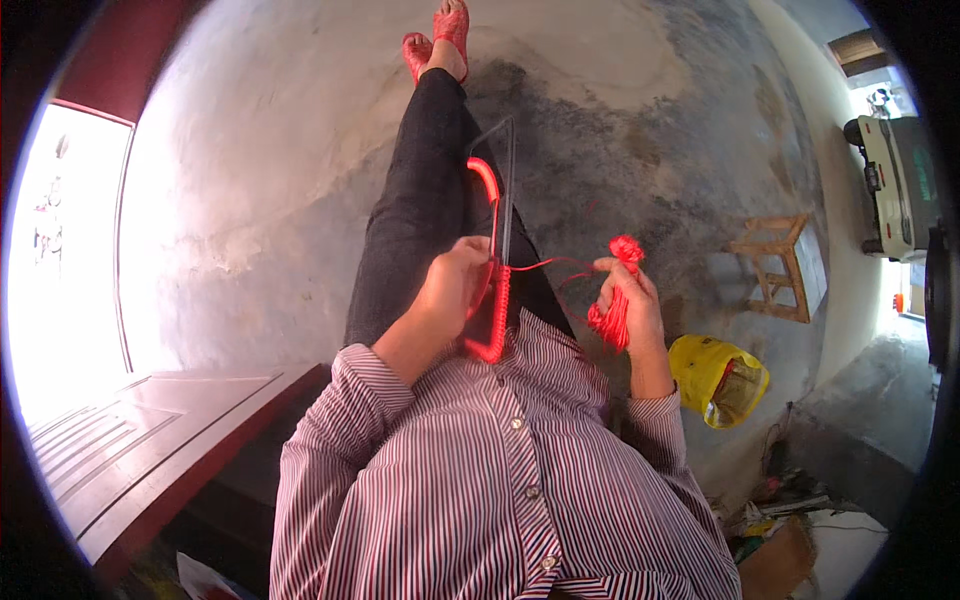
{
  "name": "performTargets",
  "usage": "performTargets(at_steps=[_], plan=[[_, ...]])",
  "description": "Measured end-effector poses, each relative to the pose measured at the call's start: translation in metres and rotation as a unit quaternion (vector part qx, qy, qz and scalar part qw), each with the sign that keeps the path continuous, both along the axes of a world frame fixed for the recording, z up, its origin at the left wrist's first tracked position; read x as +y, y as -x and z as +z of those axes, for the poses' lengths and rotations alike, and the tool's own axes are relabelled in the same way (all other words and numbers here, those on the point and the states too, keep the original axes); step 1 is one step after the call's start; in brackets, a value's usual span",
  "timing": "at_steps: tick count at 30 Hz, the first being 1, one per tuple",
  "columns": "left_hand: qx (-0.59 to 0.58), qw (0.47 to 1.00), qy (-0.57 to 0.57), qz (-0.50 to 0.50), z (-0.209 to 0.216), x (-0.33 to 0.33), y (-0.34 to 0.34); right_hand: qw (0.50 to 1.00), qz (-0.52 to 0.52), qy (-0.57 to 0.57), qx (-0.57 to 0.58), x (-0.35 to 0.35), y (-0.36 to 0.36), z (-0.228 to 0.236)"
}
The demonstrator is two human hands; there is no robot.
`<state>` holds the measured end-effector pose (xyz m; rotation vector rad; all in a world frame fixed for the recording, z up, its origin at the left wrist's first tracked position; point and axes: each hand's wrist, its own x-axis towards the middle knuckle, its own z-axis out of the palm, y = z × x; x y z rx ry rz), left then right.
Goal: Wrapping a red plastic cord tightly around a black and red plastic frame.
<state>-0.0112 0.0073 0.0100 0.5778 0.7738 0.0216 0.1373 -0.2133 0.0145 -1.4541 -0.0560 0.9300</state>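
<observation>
My left hand (457, 279) is closed at the side of a thin see-through panel (507, 190) that stands up over my lap. Red cord is wound in tight turns along the panel's near edge (500, 310), and a thicker red curved wrapped piece (484, 178) sits at its upper left. From the panel a single strand (545, 262) runs across to my right hand (640, 302). That hand is closed round a hank of red cord (625, 250), whose loops hang below the fingers. The left fingertips are partly hidden.
At the right stand a wooden stool (778, 268) and a yellow bag (715, 375) with its mouth open. Mixed items lie on the floor at lower right, near a piece of brown board (780, 560). A vehicle (890, 190) shows beyond the doorway. A panelled door (150, 430) is at left.
</observation>
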Motion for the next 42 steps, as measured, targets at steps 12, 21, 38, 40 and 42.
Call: performTargets(at_steps=[12,21,38,40,42], plan=[[-0.263,0.927,-0.269,0.009,0.083,-0.030,-0.002,0.935,0.222,-0.277,0.001,0.055,0.033,0.033],[-0.062,0.682,-0.700,-0.202,0.064,0.063,0.044,0.888,0.182,-0.366,0.208,0.057,-0.052,-0.040],[-0.003,0.956,-0.265,-0.128,-0.005,0.026,0.002,0.976,-0.006,-0.200,-0.080,0.046,-0.054,0.014],[-0.009,0.982,-0.111,-0.150,-0.005,0.020,-0.003,0.941,-0.040,-0.335,-0.024,0.022,-0.073,0.016],[-0.009,0.991,-0.072,-0.115,-0.003,0.010,-0.006,0.920,-0.032,-0.389,-0.015,-0.020,-0.098,0.016]])
